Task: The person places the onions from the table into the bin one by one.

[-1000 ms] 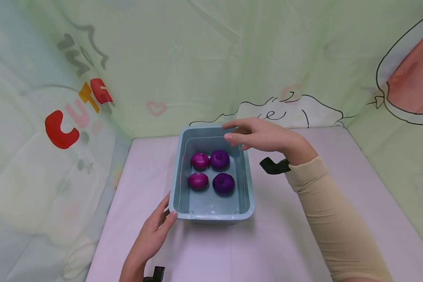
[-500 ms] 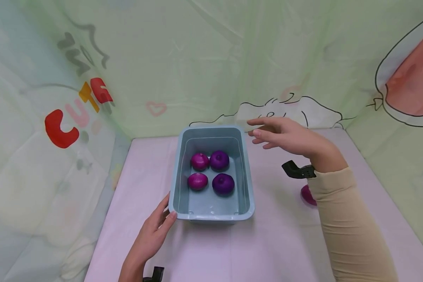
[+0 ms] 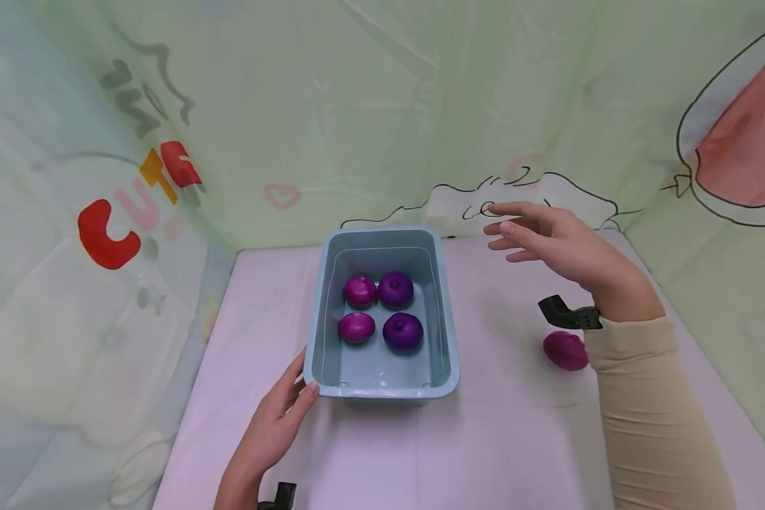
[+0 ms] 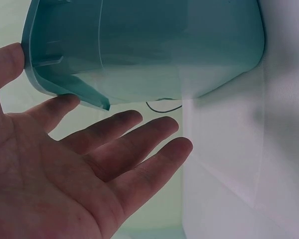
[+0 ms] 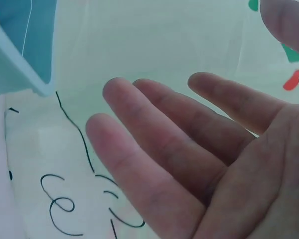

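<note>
A light blue plastic bin (image 3: 385, 372) stands on the table. It holds two magenta onions (image 3: 357, 328) on its left side and two darker purple round vegetables (image 3: 403, 332) on its right. At the bin's near left corner is my left hand (image 3: 269, 432). In the left wrist view, its thumb and index finger touch the rim, while the other fingers (image 4: 154, 164) extend loosely beside the wall. My right hand (image 3: 564, 241) hovers above the table right of the bin, fingers extended, holding nothing. Below that wrist lies another magenta onion (image 3: 564, 350), its right edge hidden by the sleeve.
A pale lilac cloth (image 3: 503, 439) covers the table. Green printed curtains (image 3: 370, 106) hang behind the bin and along both sides. Each wrist wears a black camera mount, such as the right one (image 3: 570, 314).
My right hand has moved from over the bin's far right edge out to the right. The onion on the table has come into sight from behind the arm. My left hand stays put.
</note>
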Demonstrator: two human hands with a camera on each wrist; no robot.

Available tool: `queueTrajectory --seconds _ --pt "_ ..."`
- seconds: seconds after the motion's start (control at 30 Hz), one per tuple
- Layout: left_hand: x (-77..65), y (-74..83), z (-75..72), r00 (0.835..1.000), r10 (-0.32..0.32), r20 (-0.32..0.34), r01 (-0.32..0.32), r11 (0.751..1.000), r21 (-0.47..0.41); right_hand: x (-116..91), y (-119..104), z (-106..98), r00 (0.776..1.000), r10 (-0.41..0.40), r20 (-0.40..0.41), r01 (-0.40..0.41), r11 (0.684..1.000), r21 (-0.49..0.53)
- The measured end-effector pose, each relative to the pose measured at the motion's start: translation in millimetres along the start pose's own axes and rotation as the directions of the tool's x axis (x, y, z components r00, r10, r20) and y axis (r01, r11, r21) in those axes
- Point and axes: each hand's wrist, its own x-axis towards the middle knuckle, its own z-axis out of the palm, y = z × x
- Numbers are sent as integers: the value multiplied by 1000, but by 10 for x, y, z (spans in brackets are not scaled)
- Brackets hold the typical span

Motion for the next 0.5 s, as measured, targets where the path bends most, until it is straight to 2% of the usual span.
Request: queueTrajectory --seconds 0.3,0.5 --pt "7 -15 12 1000 -4 3 4 1000 -1 -99 250 -67 999 15 -42 -16 1000 -9" --pt "4 -2 6 1000 -12 1 12 1000 -3 -140 427 -116 995 79 -62 -85 992 -96"
